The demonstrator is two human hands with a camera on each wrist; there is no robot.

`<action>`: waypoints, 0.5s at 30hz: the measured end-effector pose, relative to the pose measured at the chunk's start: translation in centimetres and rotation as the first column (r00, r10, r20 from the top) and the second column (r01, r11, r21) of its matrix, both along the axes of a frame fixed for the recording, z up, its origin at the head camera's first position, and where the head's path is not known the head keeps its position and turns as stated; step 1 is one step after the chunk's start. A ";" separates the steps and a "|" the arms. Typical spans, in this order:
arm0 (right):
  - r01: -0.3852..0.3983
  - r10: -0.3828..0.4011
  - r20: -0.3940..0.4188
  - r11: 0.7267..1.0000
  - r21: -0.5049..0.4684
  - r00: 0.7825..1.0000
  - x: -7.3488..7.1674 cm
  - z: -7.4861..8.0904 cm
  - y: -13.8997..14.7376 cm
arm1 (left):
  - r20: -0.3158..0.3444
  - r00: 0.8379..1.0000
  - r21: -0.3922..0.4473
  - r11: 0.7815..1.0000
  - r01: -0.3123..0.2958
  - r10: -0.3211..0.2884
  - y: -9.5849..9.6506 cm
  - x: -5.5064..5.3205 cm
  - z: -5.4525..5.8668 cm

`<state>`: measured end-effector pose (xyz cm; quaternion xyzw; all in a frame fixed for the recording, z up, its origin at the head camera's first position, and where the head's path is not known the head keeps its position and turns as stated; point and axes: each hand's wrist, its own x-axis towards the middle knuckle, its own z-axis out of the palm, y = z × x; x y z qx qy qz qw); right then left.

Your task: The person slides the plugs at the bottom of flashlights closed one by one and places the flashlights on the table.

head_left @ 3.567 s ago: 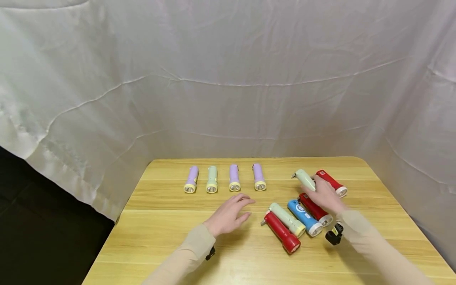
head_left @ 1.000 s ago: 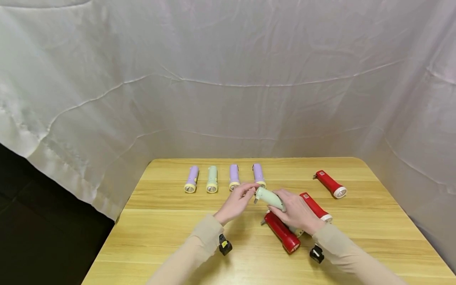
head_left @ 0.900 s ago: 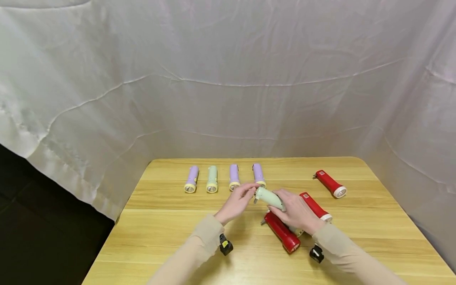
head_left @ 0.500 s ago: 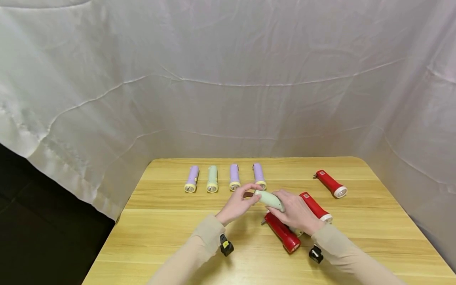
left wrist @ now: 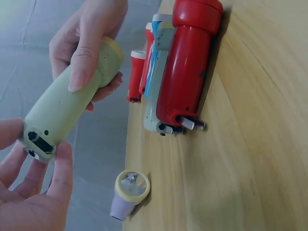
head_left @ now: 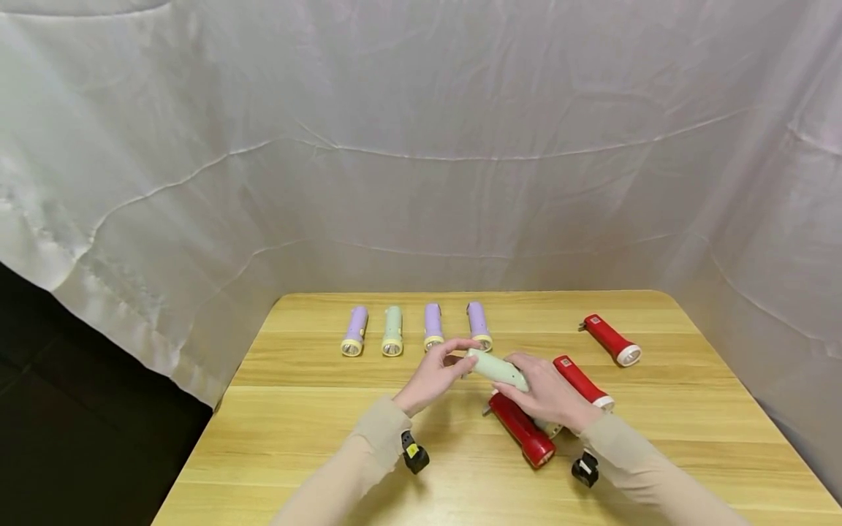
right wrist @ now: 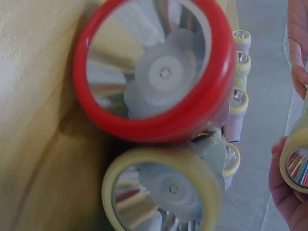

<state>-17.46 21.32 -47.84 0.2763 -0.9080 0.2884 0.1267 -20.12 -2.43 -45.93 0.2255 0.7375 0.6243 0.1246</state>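
Observation:
My right hand point(head_left: 549, 391) grips a pale green flashlight point(head_left: 493, 367) near its lamp end, held above the table with the tail pointing left. The fingers and thumb of my left hand point(head_left: 430, 376) pinch the tail end. A dark slot shows in that tail in the left wrist view. Beneath my right hand lie a red flashlight point(head_left: 520, 427) and a second pale green flashlight point(head_left: 551, 429), largely covered in the head view. A blue flashlight point(left wrist: 153, 67), hidden from the head camera, shows behind them in the left wrist view.
Along the back stand in a row a purple flashlight point(head_left: 357, 321), a green one point(head_left: 392, 325), another purple one point(head_left: 433, 321) and a third purple one point(head_left: 476, 321). Right of my hands lie two white-rimmed red flashlights, one nearer point(head_left: 582, 383), one farther point(head_left: 610, 340). Grey cloth point(head_left: 460, 219) surrounds the table.
My right hand has brought the green flashlight from the back right to the middle. My left hand has moved onto its tail, where metal prongs stuck out a second ago; they are less visible now.

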 end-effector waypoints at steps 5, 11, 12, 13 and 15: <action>-0.009 0.009 -0.014 1.000 -0.008 1.000 0.1 -0.3 0.1 | 0.178 0.982 0.166 0.986 0.033 -0.063 -0.1 -0.1 -0.6; -0.007 0.005 -0.032 0.998 -0.058 0.999 0.2 -0.7 -0.1 | 0.350 0.928 0.366 0.931 -0.014 -0.124 0.3 0.3 -1.3; -0.008 0.005 -0.036 0.998 -0.062 0.999 0.2 -0.8 -0.1 | 0.360 0.923 0.389 0.921 -0.014 -0.138 0.4 0.5 -1.4; -0.006 0.004 -0.037 0.998 -0.064 0.999 0.3 -0.9 -0.1 | 0.365 0.918 0.414 0.910 -0.011 -0.155 0.6 0.6 -1.4; -0.002 -0.001 -0.044 0.998 -0.067 0.999 0.3 -0.9 -0.2 | 0.368 0.910 0.460 0.888 0.002 -0.192 0.8 0.8 -1.3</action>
